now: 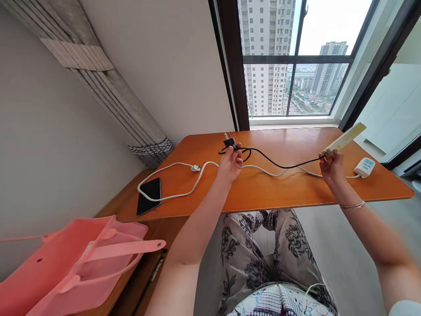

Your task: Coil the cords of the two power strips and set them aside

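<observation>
While left grip (230, 164) holds black plug (230, 142) pointing up | right grip (333, 166) holds pale strip (346, 138), long axis slanting up rightward

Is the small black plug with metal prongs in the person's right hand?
No, the left hand holds the small black plug, while the right hand holds a long, flat, pale yellow bar.

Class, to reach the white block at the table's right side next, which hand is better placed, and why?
Probably the right hand: it is nearer the white block. The left hand is farther off. Both are occupied, though: left with the black plug, right with a pale strip.
</observation>
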### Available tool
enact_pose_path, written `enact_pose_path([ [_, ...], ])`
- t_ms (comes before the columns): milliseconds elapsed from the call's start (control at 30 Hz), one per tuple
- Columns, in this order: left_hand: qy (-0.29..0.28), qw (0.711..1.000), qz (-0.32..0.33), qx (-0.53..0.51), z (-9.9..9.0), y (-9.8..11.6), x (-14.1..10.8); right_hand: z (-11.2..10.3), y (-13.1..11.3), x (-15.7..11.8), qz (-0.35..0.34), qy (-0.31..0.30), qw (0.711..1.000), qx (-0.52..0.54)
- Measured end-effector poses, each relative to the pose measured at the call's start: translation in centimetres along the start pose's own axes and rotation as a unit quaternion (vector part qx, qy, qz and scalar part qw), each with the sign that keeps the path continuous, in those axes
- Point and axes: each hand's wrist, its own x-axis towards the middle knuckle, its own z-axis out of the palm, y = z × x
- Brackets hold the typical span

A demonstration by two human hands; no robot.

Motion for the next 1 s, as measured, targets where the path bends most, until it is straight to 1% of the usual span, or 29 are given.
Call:
enact_pose_path([
  [100,-0.005,0.997,-0.005,-0.071,-2.3,2.7,-0.9,-3.4,-2.0,1.1,-0.037,0.050,0.997,-0.037],
  [200,0.020,0.994,0.001,-0.111,-4.0,4.8,-1.9,-6.8,-4.3,2.1,-0.063,0.107,0.992,-0.030],
  [233,0.033,0.992,-0.002,-0.125,-4.4,5.4,-2.1,-7.8,-5.0,2.2,-0.071,0.128,0.988,-0.043],
  [300,0.059,0.988,-0.011,-0.145,-5.1,6.2,-2.3,-9.6,-6.1,2.4,-0.074,0.173,0.976,-0.112],
  [367,0.084,0.986,-0.015,-0.140,-5.5,6.8,-2.5,-11.2,-6.7,2.4,-0.076,0.210,0.960,-0.169],
  [433,0.108,0.987,-0.012,-0.120,-5.6,7.1,-2.6,-12.5,-6.7,2.2,-0.078,0.234,0.951,-0.188],
  [567,0.168,0.980,0.027,-0.106,-5.5,7.6,-3.0,-14.7,-5.8,2.4,-0.069,0.271,0.946,-0.165],
  [667,0.184,0.977,0.047,-0.100,-5.9,8.4,-3.0,-15.9,-5.2,2.9,-0.063,0.298,0.939,-0.157],
  [733,0.183,0.978,0.055,-0.089,-6.5,9.0,-2.9,-16.4,-5.1,3.2,-0.066,0.311,0.932,-0.172],
  [800,0.189,0.977,0.073,-0.068,-7.2,9.5,-2.6,-16.8,-5.0,3.5,-0.072,0.308,0.928,-0.199],
  [900,0.231,0.966,0.109,-0.027,-8.3,9.8,-1.8,-17.4,-4.6,3.9,-0.076,0.293,0.917,-0.259],
  [1000,0.273,0.953,0.126,0.038,-9.9,9.7,-0.8,-18.5,-3.9,4.5,-0.082,0.303,0.899,-0.306],
])
